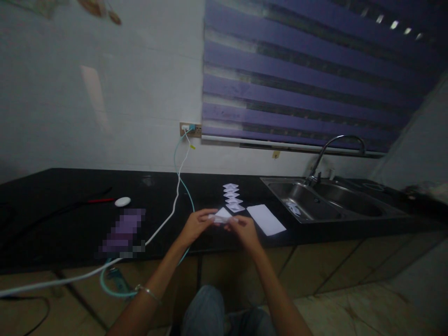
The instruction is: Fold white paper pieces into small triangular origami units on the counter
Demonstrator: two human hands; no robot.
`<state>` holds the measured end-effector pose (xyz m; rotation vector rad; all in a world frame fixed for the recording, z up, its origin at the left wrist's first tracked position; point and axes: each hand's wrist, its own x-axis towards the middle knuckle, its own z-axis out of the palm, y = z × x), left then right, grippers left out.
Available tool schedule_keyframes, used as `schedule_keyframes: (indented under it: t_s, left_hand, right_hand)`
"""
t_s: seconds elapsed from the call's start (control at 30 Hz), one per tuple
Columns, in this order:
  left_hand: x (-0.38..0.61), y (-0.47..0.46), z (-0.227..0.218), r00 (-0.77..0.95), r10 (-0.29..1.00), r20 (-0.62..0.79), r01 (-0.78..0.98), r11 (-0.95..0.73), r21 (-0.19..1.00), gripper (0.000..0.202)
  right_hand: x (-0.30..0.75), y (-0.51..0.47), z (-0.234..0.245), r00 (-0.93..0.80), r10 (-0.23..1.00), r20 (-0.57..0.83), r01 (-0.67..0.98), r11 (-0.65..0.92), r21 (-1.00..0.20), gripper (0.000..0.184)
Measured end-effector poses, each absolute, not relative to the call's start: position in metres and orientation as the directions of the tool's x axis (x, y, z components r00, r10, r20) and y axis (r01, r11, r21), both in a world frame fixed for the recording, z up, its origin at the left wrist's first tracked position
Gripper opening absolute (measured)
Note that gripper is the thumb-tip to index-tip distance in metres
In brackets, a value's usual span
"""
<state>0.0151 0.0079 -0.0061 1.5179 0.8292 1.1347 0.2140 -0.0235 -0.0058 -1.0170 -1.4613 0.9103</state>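
Note:
Between my two hands, at the front of the black counter, is a small folded piece of white paper (221, 214) with a pointed top. My left hand (196, 227) pinches its left end, and my right hand (245, 230) grips the right end. The lower edge looks partly see-through or creased; the blur hides the detail. Just behind it, several folded white paper pieces (231, 195) lie overlapping in a row. A stack of flat white paper (266, 220) rests to the right of my right hand.
A double steel sink (304, 218) with a curved faucet (329, 148) is set in the counter (80, 184) at right. A white cable (171, 212) and a teal cable (188, 190) run from the wall socket (190, 129). A white oval object (122, 201) and a pixelated purple item (124, 229) lie left.

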Motion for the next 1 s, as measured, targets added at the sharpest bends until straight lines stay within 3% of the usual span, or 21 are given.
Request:
schedule_keyframes:
  t_s: [0.33, 0.5, 0.67, 0.8, 0.9, 1.0]
  left_hand:
    - [0.015, 0.008, -0.007, 0.363, 0.901, 0.237, -0.099, -0.216, 0.971, 0.06]
    - [0.016, 0.009, -0.009, 0.364, 0.904, 0.222, -0.13, -0.187, 0.974, 0.059]
    - [0.016, 0.011, -0.009, 0.338, 0.927, 0.161, -0.123, -0.127, 0.984, 0.052]
    - [0.019, 0.009, -0.007, 0.358, 0.924, 0.132, 0.006, -0.144, 0.99, 0.038]
    - [0.022, 0.006, -0.005, 0.428, 0.895, 0.129, 0.19, -0.228, 0.955, 0.039]
    - [0.022, 0.003, -0.001, 0.48, 0.863, 0.158, 0.236, -0.301, 0.924, 0.041]
  right_hand:
    - [0.211, -0.015, -0.012, 0.059, 0.963, 0.262, 0.03, 0.261, -0.965, 0.035]
    - [0.21, -0.012, -0.016, 0.091, 0.968, 0.236, -0.09, 0.244, -0.966, 0.053]
    - [0.21, -0.011, -0.017, 0.068, 0.975, 0.21, -0.054, 0.213, -0.975, 0.05]
    - [0.211, -0.012, -0.016, 0.032, 0.979, 0.2, -0.018, 0.2, -0.98, 0.044]
    - [0.211, -0.011, -0.015, 0.037, 0.98, 0.194, 0.012, 0.194, -0.981, 0.04]
    - [0.212, -0.011, -0.015, 0.041, 0.98, 0.193, 0.019, 0.192, -0.981, 0.038]
